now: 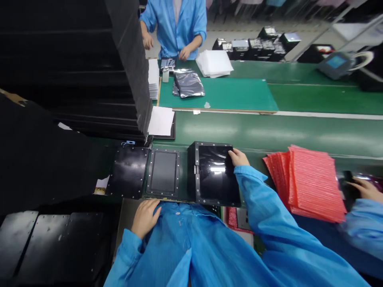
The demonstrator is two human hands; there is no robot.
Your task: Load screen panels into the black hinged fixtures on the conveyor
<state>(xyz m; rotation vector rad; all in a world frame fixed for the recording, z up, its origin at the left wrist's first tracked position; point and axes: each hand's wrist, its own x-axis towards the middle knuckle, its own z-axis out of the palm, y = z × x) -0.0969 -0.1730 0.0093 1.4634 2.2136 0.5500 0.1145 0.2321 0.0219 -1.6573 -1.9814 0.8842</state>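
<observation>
A stack of black framed panels (220, 173) with a glossy top stands on the green bench in front of me. My right hand (239, 158) rests at its upper right edge, fingertips on the glossy surface. My left hand (146, 217) lies at the bench's front edge with thumb and fingers apart, holding nothing. Just beyond it, a flat framed panel (163, 172) with a grey centre lies left of the stack. Farther left is a plain black plate (128, 171) with small fasteners along its edges.
Tall black stacked sheets (128, 59) rise at the left. Red bubble bags (314, 181) are piled at the right, beside a co-worker's hand (366, 189). Across the bench, a person in blue (178, 28) stands near silver bags (190, 83) and white sheets (214, 63).
</observation>
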